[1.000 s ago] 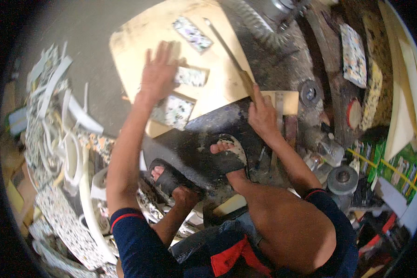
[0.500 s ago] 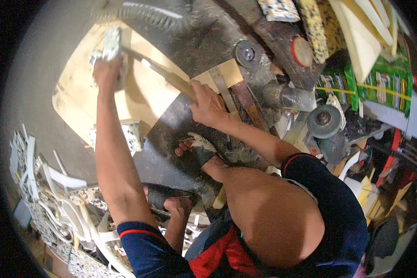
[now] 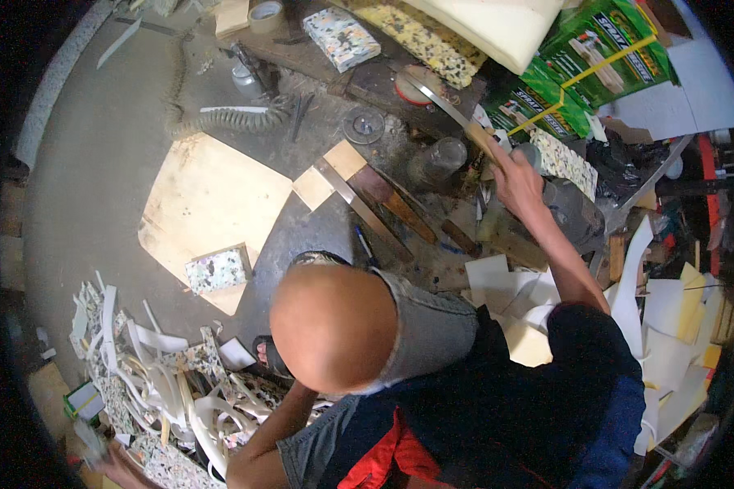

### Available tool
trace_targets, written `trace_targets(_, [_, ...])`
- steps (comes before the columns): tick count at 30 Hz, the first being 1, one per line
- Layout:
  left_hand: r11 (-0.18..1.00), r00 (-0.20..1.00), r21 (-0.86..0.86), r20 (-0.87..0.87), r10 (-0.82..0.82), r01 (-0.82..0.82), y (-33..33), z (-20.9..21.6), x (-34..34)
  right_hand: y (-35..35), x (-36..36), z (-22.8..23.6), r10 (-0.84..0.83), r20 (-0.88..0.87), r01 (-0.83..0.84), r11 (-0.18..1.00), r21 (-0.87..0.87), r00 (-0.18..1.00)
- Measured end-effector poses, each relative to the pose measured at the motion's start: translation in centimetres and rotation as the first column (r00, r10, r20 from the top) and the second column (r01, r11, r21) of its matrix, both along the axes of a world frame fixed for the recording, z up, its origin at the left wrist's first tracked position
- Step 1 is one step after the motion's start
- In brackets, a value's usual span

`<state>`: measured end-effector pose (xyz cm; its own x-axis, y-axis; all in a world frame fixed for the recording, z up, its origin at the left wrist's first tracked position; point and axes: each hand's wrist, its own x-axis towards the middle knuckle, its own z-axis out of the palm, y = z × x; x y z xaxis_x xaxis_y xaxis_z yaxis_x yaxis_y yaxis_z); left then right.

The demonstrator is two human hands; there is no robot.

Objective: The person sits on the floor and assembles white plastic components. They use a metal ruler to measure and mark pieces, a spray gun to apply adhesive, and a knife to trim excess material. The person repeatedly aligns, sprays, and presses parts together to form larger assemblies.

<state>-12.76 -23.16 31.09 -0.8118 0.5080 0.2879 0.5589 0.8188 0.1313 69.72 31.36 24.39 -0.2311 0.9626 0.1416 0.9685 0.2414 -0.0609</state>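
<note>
Right hand is clamped on a long knife, raised at the far right. Left hand reaches into scrap strips near left; its grip cannot be told.

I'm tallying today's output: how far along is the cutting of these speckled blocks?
Done: a heap of trimmed strips lies beside the plywood board. In hand: the right hand grips a long knife, raised over the clutter; the left hand, blurred, reaches low by the strips. Probably left: one speckled block sits whole on the board, and a second block lies beyond.
</note>
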Motion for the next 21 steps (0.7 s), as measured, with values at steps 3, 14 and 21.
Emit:
trace_targets(3, [0.972,0.972,-0.032,-0.048,0.230,-0.231,-6.7,-0.9,11.3,4.0,-1.2,-2.2,-0.061,0.063,0.067,0.992,-0.104,0.996])
trace_targets(14, [0.845,0.843,-0.032,-0.094,0.529,-0.534,-17.6,-1.6,31.0,5.8,1.9,3.4,0.230,0.182,-0.151,0.918,-0.367,0.956])
trace_targets(21, [0.892,0.878,0.091,-0.160,0.451,-0.442,-17.0,1.2,26.9,3.9,4.5,1.8,-0.764,-0.504,-0.202,0.463,-0.863,0.404])
